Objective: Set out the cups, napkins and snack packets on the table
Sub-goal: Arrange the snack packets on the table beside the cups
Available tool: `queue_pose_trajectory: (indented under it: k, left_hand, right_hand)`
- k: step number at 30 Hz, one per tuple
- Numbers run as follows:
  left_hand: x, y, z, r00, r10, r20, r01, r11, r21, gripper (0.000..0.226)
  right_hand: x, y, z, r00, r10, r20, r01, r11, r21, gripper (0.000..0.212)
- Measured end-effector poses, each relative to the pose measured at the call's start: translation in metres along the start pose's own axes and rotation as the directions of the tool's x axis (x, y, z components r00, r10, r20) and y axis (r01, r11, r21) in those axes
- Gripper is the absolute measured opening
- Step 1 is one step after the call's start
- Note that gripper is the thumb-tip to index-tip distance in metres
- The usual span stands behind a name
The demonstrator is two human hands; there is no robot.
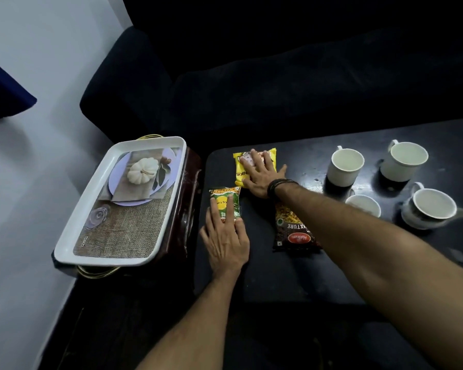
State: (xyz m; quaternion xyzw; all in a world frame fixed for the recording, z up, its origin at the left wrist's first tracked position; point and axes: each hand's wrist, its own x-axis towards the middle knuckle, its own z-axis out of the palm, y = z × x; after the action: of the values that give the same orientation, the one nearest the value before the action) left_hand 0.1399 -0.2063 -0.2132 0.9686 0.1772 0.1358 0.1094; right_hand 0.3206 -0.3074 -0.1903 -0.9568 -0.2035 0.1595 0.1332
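Observation:
On the black table [292, 271] lie three snack packets. My left hand [226, 241] rests flat on the green packet [231, 201] near the table's left edge, fingers spread. My right hand [262, 174] presses flat on the yellow packet [245, 162] further back. A dark brown packet [292, 228] lies between my forearms, partly under my right arm. Several white cups stand at the right: one [345, 166] at the back, one [404, 161] beyond it, one [428, 206] nearer, and one [364, 204] half hidden by my arm. No napkins are visible.
A white rectangular tray [155, 236] with a pumpkin picture sits on a dark red stand left of the table. A dark sofa [251, 76] runs along the back. Pale floor lies at the left.

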Motion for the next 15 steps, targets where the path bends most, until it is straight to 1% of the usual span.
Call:
queue_pose_trajectory:
  k: [4,5,7,9,11,13,15]
  left_hand:
    - [-0.001,0.001,0.0,1.0,-0.008,0.009,0.008,1.0,-0.006,0.058]
    - [-0.001,0.001,-0.001,1.0,-0.009,0.011,0.009,1.0,-0.008,0.058]
    - [-0.001,0.001,-0.002,1.0,-0.012,0.014,0.012,1.0,-0.009,0.058]
    - [0.0,0.001,-0.003,1.0,-0.017,0.017,0.017,1.0,-0.017,0.058]
    - [-0.001,0.002,-0.005,1.0,-0.016,0.024,0.017,1.0,-0.024,0.058]
    - [-0.003,0.003,-0.007,0.999,-0.016,0.031,0.017,1.0,-0.025,0.059]
    - [-0.004,0.003,-0.009,0.999,-0.018,0.043,0.019,1.0,-0.011,0.061]
  right_hand:
    - [-0.006,0.006,-0.009,0.999,-0.021,0.032,0.021,1.0,-0.014,0.073]
    - [-0.012,0.005,-0.012,0.999,-0.033,0.013,0.033,0.999,-0.012,0.074]
    - [-0.032,0.003,-0.017,0.995,-0.036,-0.089,0.036,0.999,0.005,0.075]
    - [-0.062,-0.002,-0.016,0.973,0.008,-0.231,-0.001,1.0,0.03,0.072]
    - [-0.097,-0.003,-0.006,0.936,0.062,-0.347,-0.066,0.998,0.001,0.069]
    - [-0.131,0.0,0.008,0.919,0.132,-0.371,-0.148,0.989,-0.015,0.073]
    - [-0.157,0.007,0.025,0.931,0.187,-0.315,-0.198,0.98,-0.002,0.078]
